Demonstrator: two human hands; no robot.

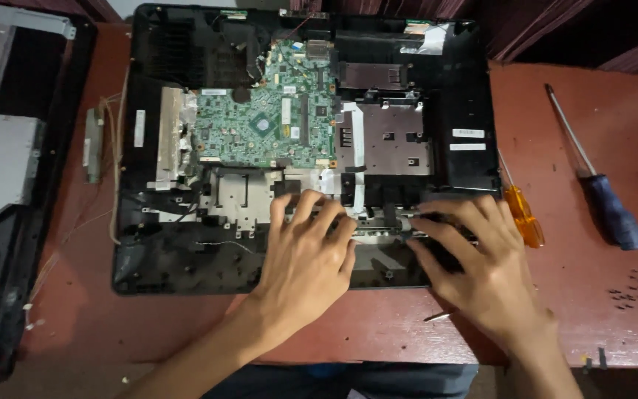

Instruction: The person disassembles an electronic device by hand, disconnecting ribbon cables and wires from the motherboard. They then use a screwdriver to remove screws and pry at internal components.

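The opened laptop base (pixel 452 89) lies flat across the red table (pixel 592 133), its green circuit board (pixel 263 122) bare. Both hands press its front edge: left hand (pixel 308 255) and right hand (pixel 474 255), fingers spread flat, gripping nothing. This looks like prying the frame loose; next calls for even pressure.

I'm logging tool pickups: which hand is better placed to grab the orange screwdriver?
Right hand, probably: the orange screwdriver lies just beside its fingers, while the left hand rests farther away over the laptop base.
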